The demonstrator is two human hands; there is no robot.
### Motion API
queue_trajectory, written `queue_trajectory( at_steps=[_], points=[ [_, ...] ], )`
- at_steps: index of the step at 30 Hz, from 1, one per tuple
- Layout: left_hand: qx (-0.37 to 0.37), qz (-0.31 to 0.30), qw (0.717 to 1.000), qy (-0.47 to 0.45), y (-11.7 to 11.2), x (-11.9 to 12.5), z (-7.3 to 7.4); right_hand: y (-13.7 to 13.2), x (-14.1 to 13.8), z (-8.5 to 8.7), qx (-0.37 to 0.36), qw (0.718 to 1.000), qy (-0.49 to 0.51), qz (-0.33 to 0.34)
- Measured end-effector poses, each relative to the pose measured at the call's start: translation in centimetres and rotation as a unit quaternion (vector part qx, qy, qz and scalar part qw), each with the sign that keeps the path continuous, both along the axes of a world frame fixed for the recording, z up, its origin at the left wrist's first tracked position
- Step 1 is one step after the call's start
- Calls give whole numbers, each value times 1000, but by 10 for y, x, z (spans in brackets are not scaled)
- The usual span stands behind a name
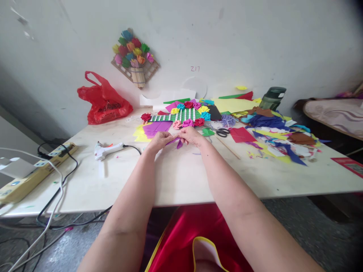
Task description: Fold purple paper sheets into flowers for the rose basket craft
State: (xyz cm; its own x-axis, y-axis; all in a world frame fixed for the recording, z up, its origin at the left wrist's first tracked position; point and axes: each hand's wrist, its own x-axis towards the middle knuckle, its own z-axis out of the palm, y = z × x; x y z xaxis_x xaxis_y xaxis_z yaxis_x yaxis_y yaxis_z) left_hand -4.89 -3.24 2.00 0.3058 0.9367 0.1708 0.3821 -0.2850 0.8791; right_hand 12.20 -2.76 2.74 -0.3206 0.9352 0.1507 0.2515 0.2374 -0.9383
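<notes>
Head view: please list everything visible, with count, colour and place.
table: one, white, centre
bag: one, red, back left
glue gun: one, white, left of hands
power strip: one, yellowish, left edge
wall bouquet: one, multicoloured, on wall
flower panel: one, green-white, multicoloured flowers, behind hands
scissors: one, black handles, right of hands
bottle: one, dark green, back right
paper scraps: many, mixed colours, right side
purple strip: one, purple, between both hands
left hand: one, bare, pinching purple strip
right hand: one, bare, pinching purple strip
</notes>
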Motion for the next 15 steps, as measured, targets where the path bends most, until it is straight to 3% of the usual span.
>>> queue_trajectory(
  at_steps=[5, 15],
  points=[
    [11, 3, 1000, 3, 2, 1, -2, 5, 1, -5, -1, 999, 34, 14],
    [39, 58, 996, -48, 1, 7, 0, 0, 1, 3, -141, 974, 179, 19]
  ],
)
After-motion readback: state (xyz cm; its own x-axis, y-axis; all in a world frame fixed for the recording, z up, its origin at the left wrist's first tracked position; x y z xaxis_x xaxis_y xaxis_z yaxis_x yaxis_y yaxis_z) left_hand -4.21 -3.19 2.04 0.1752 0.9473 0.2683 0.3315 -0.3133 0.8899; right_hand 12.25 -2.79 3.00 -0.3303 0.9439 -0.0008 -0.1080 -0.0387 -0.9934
